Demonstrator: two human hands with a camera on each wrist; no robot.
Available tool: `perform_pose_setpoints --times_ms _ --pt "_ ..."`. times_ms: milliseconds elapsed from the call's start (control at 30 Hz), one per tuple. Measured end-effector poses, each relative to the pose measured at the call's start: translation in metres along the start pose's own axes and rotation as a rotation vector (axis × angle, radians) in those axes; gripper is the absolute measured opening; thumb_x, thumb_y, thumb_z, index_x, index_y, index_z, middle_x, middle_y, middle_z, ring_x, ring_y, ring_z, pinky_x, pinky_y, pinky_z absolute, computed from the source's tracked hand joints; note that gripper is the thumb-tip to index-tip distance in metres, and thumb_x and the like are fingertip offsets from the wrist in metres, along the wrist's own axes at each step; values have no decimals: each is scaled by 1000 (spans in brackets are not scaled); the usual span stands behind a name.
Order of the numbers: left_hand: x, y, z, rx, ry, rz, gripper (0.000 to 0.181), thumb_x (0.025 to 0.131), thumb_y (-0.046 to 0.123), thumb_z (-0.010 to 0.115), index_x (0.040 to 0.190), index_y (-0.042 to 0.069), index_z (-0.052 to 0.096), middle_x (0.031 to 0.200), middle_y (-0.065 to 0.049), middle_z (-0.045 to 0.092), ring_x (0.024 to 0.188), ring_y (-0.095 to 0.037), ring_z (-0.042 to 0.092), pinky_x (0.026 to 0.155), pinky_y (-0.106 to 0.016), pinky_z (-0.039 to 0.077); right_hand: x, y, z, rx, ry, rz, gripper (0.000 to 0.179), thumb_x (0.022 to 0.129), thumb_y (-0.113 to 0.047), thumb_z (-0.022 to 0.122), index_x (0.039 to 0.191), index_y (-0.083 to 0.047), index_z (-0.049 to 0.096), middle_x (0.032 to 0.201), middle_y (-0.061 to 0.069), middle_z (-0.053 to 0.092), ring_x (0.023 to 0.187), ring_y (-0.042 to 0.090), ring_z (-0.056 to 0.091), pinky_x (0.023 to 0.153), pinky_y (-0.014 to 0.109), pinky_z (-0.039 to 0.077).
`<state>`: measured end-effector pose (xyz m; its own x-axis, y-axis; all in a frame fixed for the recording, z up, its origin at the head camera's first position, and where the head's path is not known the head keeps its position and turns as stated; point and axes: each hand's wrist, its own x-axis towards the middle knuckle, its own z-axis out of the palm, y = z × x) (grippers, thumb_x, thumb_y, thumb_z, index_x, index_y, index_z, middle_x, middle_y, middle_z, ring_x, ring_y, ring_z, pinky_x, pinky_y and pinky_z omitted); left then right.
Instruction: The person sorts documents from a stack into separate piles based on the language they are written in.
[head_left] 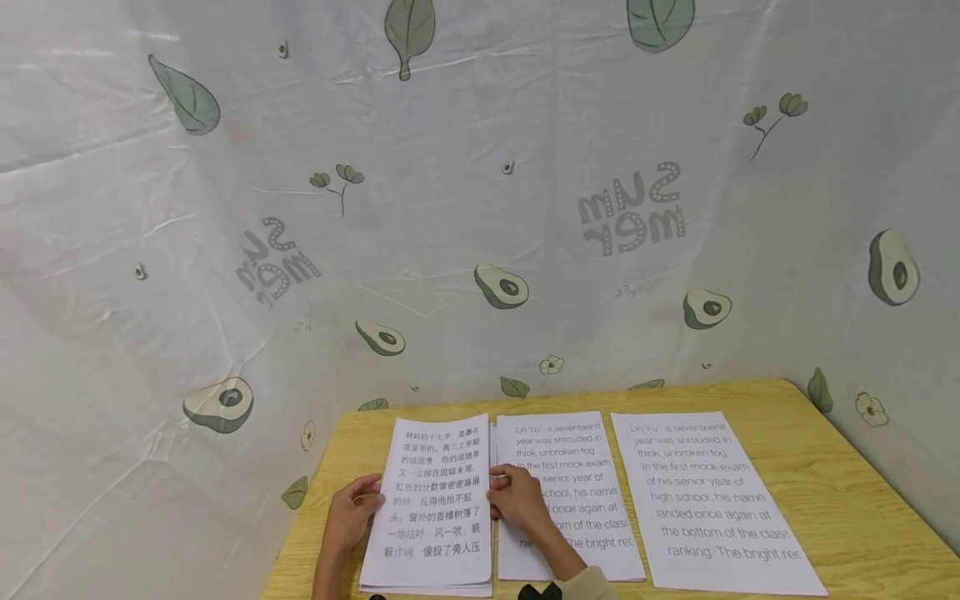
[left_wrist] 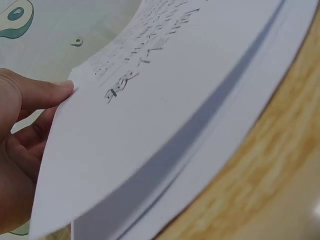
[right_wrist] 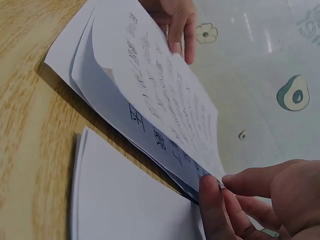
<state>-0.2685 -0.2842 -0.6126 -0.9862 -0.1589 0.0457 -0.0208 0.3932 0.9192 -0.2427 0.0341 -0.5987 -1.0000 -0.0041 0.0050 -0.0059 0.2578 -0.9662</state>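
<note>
A sheet of paper [head_left: 435, 500] printed with Chinese characters lies uppermost on the left paper stack [head_left: 427, 590]. At its left edge my left hand [head_left: 351, 512] pinches the paper between thumb and fingers. My right hand [head_left: 521, 500] pinches the right edge, its forearm crossing the middle paper stack [head_left: 558, 446] of English print. In the left wrist view, the held sheet [left_wrist: 125, 130] bows up, with a gap above the papers below. The right wrist view shows the sheet [right_wrist: 160, 85] lifted along its near edge, with more layers beneath.
Another English-printed sheet [head_left: 712, 500] lies at the right on the wooden table [head_left: 810, 458]. Behind and beside the table hangs a pale curtain [head_left: 435, 250] with avocado and leaf prints. Narrow strips of wood separate the papers.
</note>
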Motion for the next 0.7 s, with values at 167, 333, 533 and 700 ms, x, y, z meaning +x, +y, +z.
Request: perform_pose_setpoints --times_ms 167,333,533,700 --pt "-2 1 -2 31 39 -23 41 98 6 75 137 -5 68 118 -22 73 85 -18 72 64 -26 58 -3 -2 -11 -13 -1 -13 39 92 -5 75 128 7 70 94 9 73 63 13 70 58 27 57" --pt "-8 9 -2 23 62 -8 41 100 11 75 138 -3 68 117 -20 72 75 -16 68 58 -26 56 -5 3 -24 -7 5 -16 38 94 -7 74 128 7 70 97 11 73 68 13 71 62 28 61" --pt "-14 24 11 24 50 -3 40 99 11 75 137 -1 69 116 -17 73 83 -15 67 63 -24 58 -9 8 -39 9 13 3 40 94 -9 74 130 7 69 99 11 72 70 15 71 63 29 62" --pt "-20 36 30 10 22 20 40 99 12 76 136 0 71 113 -16 74 86 -16 68 64 -25 58 -13 8 -52 -3 34 22 39 95 -10 74 131 5 70 100 11 72 73 17 71 64 30 63"
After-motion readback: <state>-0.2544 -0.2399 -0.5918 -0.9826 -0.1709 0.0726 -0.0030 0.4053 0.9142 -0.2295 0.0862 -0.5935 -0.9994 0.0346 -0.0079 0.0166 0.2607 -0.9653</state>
